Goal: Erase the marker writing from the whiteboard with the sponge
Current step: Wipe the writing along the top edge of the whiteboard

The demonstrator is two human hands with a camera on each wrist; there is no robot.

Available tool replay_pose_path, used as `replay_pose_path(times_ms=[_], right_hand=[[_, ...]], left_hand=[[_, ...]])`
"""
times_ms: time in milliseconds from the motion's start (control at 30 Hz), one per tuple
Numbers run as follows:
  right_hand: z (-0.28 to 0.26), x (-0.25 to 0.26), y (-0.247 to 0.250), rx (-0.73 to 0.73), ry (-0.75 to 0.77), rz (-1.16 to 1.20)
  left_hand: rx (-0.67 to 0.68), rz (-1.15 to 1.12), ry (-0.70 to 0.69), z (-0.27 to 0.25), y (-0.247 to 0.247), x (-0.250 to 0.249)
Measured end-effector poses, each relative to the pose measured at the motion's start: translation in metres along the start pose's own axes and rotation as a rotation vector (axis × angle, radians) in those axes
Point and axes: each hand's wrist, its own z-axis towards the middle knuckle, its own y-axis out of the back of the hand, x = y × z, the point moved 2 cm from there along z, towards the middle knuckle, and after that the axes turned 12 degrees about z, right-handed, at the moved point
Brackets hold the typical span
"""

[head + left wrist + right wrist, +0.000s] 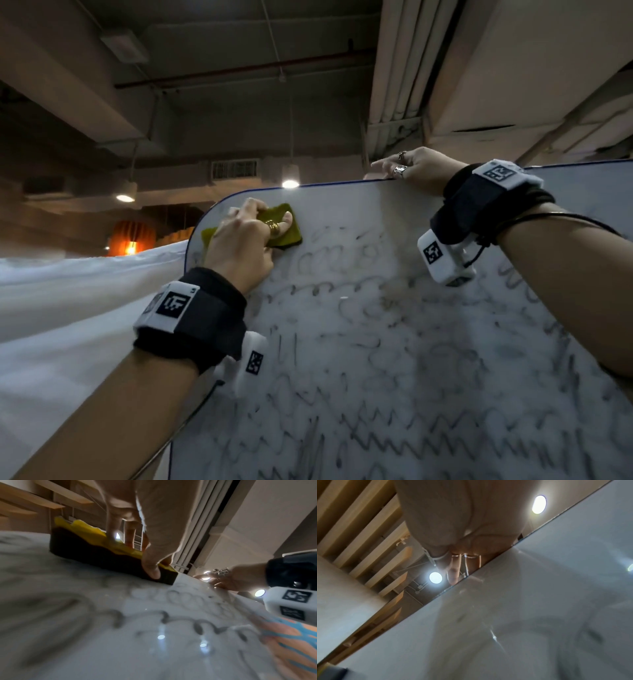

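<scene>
A whiteboard with a thin blue rim fills the lower right of the head view, covered in smeared black marker scribbles. Near its top left corner my left hand presses a yellow sponge flat against the board, thumb and fingers gripping it. In the left wrist view the sponge shows a dark scouring layer against the whiteboard. My right hand grips the board's top edge, fingers curled over it; the right wrist view shows those fingers hooked behind the whiteboard.
A white sheet stretches to the left of the board. Ceiling beams and ducts run overhead, with hanging lamps behind the board. An orange lamp glows at far left.
</scene>
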Motion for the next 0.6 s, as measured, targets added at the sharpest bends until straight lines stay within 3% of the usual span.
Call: replay_pose_path(times_ms=[167,233,367,433,600], right_hand=[[-0.008,-0.009,0.014,-0.06,0.066,0.084],[-0.015,-0.016,0.027,-0.147,0.095,-0.01],[-0.025,-0.047,0.056,-0.217,-0.082,-0.317],[-0.027,-0.061,0.056,-0.242,-0.153,-0.33],[-0.023,-0.069,0.045,-0.312,-0.147,-0.351]], left_hand=[[0.005,-0.021,-0.1,0.007,-0.001,-0.035],[-0.002,-0.022,-0.124,0.009,0.002,-0.044],[-0.007,-0.06,-0.102,0.013,0.001,-0.055],[-0.005,-0.024,-0.123,0.015,-0.002,-0.076],[-0.009,-0.02,-0.215,0.023,-0.018,-0.129]])
